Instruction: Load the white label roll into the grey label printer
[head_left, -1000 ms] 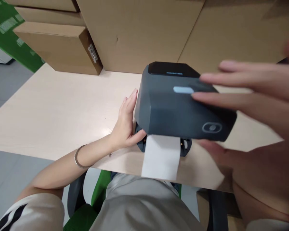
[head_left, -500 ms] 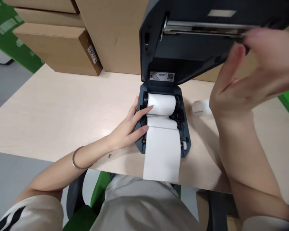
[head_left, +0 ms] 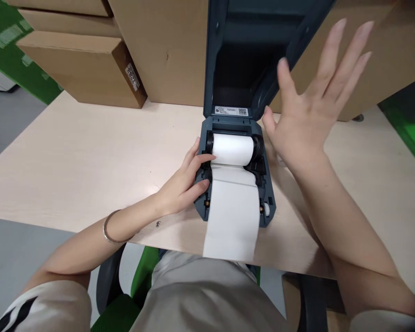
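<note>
A dark grey label printer [head_left: 270, 203] stands on the table with its lid [head_left: 224, 55] raised. Inside sits a white label roll [head_left: 233, 148], and its paper strip [head_left: 232, 221] runs out over the front, hanging past the table edge. My left hand [head_left: 184, 184] lies along the printer's left side, fingers stretched out, with fingertips at the roll's left end and the paper's edge. To the right of the lid my right hand [head_left: 306, 103] is raised with its fingers spread and nothing in it. A pale object behind the right wrist is mostly hidden.
Cardboard boxes [head_left: 79, 69] stand at the back left, and larger cardboard [head_left: 166, 60] rises behind the printer. A small dark bit [head_left: 158, 224] lies near the table's [head_left: 72, 161] front edge. A green chair [head_left: 117, 313] is below.
The printer lid has swung further back. My right hand has come off its edge, moved left and spread its fingers. My left fingertips have drawn back slightly leftward.
</note>
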`<control>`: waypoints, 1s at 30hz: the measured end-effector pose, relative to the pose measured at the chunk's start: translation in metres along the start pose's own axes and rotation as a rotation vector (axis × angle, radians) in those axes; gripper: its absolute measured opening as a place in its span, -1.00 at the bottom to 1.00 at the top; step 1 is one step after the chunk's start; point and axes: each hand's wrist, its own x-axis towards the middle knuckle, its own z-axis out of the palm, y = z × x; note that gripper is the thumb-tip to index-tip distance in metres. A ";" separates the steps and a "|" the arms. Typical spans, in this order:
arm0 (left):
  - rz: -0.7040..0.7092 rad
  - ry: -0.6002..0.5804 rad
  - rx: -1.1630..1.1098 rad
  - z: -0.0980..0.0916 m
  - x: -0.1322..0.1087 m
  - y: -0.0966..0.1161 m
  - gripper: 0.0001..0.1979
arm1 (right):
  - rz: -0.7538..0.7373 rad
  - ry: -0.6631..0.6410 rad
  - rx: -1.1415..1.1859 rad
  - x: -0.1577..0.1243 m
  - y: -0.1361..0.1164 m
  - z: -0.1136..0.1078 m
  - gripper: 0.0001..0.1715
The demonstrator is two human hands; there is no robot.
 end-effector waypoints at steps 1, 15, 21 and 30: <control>-0.005 -0.003 -0.002 -0.002 0.001 0.002 -0.54 | 0.012 0.024 -0.046 -0.001 -0.006 0.007 -0.16; -0.063 0.119 0.046 -0.005 0.011 0.016 -0.52 | -0.340 -0.601 0.184 -0.009 -0.043 0.009 -0.12; -0.027 0.144 0.088 -0.005 0.011 0.017 -0.49 | -0.253 -0.609 0.008 0.001 -0.046 0.016 -0.07; -0.040 0.133 0.092 -0.005 0.010 0.016 -0.47 | -0.278 -0.379 0.059 -0.002 -0.045 0.009 -0.26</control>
